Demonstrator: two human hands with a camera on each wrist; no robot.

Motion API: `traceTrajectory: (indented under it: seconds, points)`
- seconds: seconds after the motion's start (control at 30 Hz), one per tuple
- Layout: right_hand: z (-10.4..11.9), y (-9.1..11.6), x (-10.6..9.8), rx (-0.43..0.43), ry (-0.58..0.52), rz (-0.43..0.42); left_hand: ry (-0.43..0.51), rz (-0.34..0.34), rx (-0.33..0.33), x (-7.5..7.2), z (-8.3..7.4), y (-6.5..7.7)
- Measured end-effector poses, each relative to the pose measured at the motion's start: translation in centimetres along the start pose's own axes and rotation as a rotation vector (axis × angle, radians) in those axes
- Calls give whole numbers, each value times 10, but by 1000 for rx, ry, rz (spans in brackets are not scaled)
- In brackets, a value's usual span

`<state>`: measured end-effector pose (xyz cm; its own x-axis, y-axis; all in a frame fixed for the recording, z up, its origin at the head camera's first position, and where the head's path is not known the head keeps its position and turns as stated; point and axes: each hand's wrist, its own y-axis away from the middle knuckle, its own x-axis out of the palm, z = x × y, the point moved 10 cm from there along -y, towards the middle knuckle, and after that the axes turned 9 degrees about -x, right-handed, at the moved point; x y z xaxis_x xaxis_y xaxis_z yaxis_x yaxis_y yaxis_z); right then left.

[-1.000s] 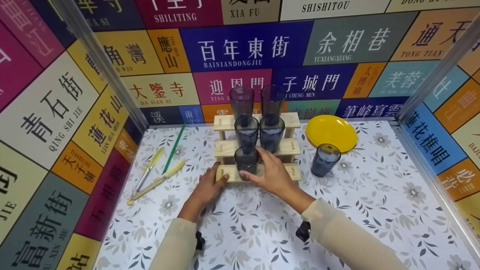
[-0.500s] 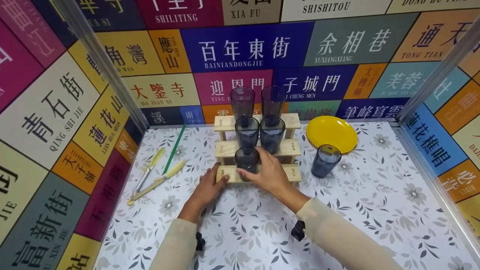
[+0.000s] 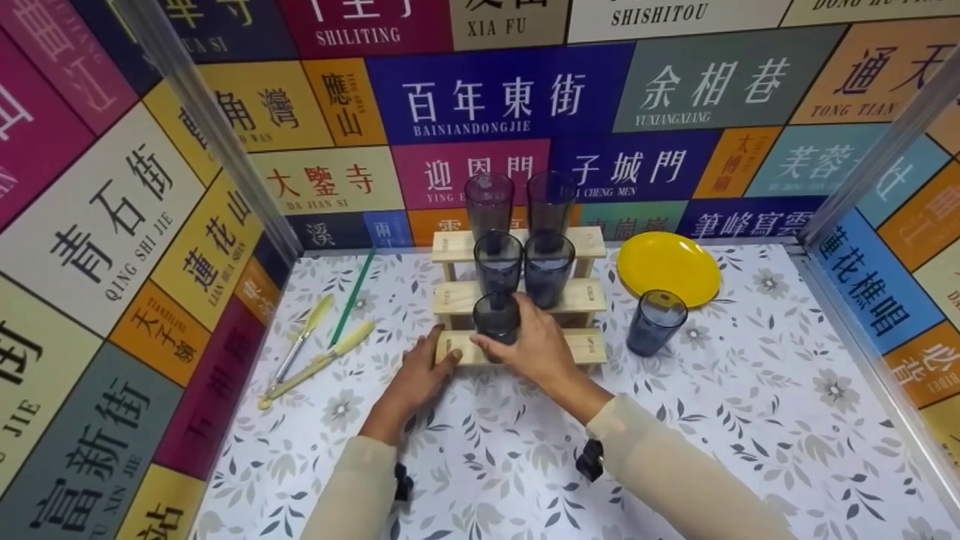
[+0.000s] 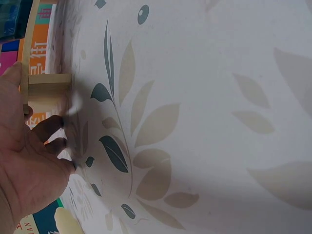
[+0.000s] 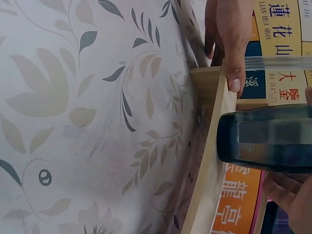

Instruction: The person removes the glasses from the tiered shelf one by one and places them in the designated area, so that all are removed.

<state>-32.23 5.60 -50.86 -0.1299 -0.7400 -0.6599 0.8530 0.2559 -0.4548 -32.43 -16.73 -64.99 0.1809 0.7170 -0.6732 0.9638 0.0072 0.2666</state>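
Note:
A three-tier wooden rack (image 3: 457, 296) stands at the middle back of the table. My right hand (image 3: 536, 349) holds a dark tinted glass (image 3: 496, 315) upright at the lowest tier; in the right wrist view the glass (image 5: 268, 139) meets the board, its base touching or nearly so. My left hand (image 3: 420, 371) grips the left end of that tier, thumb on top; the left wrist view shows the other fingers of the left hand (image 4: 34, 165) down beside it. Two glasses (image 3: 498, 262) stand on the middle tier, and two taller purplish ones (image 3: 489, 202) on the top tier.
Right of the rack, another tinted glass (image 3: 656, 322) stands on the floral tabletop (image 3: 525, 465), before a yellow plate (image 3: 667, 268). To the left lie tongs with pale yellow tips (image 3: 315, 367) and a green stick (image 3: 352, 296). Sign-printed panels (image 3: 495, 97) enclose the back and sides.
My right hand has shifted very slightly around the glass, its forearm moving a little left. The left hand keeps its place on the rack, and the whole view has drifted slightly.

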Motion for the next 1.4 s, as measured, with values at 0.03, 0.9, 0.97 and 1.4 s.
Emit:
traceTrajectory:
  seconds: [0.03, 0.9, 0.97, 1.4]
  points:
    - [0, 0, 0, -2, -2, -2, -1, 0, 1, 0, 0, 0]
    - [3, 9, -42, -145, -12, -113, 11, -3, 32, 1, -1, 0]
    - [4, 10, -47, -155, -18, -115, 14, 1, 23, 2, 0, -1]
    - [-3, 19, -81, -201, -27, -132, 15, 29, -12, 2, 0, 0]
